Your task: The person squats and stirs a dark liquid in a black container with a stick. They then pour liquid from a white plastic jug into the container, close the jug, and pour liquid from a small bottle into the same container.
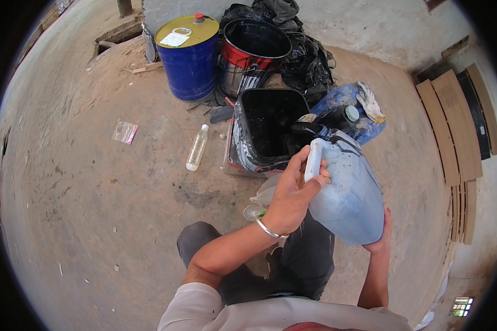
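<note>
A pale blue plastic jerrycan [348,193] is tilted in front of me, its mouth end toward a black square bucket [248,143] with smeared sides. My left hand [294,198], a silver bangle at its wrist, is closed around the can's handle. Underneath, at the can's bottom corner, my right hand [380,234] supports its weight; some of its fingers are hidden behind the can. Something dark lies between the can's mouth and the bucket's rim, and I cannot tell whether liquid is flowing. The bucket's inside is black.
Behind stand a blue drum [188,69] with a yellow lid and a red-and-black pail [254,47], beside black plastic sheeting [309,60]. A dark bottle [339,117] and a soiled glove [369,99] lie right of the bucket. A clear bottle [197,148] lies left.
</note>
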`<state>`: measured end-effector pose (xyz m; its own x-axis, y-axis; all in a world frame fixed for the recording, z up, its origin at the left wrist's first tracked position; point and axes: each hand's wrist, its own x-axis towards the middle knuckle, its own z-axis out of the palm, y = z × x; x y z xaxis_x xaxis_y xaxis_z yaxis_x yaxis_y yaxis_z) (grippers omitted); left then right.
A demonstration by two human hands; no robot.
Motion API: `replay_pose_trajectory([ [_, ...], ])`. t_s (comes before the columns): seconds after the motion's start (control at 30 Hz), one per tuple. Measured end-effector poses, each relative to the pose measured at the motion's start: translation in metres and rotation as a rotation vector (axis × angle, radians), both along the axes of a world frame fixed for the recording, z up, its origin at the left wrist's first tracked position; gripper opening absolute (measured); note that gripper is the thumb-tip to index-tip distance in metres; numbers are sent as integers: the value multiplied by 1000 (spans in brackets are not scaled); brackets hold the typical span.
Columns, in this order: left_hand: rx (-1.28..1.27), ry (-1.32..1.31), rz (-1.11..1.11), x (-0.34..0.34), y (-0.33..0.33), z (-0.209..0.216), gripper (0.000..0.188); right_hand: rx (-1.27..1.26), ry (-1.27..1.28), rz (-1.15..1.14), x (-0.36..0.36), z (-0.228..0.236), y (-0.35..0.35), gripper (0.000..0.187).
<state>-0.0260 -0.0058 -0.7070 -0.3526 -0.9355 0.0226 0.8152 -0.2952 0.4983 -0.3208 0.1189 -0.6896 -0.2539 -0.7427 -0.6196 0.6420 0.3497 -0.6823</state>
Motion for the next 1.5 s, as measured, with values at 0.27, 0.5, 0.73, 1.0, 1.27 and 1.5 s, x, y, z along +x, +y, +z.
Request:
replay_pose_trajectory([
  [0.27,-9,32,-5,2,0,3,65,5,10,-22,2,0,-1,68],
  [0.5,2,-7,6,2,-2,4,64,-20,-17,13,2,-1,0,69],
  [0.73,12,24,28,2,0,3,62,-27,21,19,-2,1,0,71],
  [1.0,-4,29,31,3,-2,2,61,-3,8,-9,2,2,-3,71],
  [1.27,6,3,46,4,-4,3,60,-6,-7,4,1,-1,-5,66],
  [1.5,28,11,62,0,-4,4,59,13,-18,21,-4,1,-8,65],
])
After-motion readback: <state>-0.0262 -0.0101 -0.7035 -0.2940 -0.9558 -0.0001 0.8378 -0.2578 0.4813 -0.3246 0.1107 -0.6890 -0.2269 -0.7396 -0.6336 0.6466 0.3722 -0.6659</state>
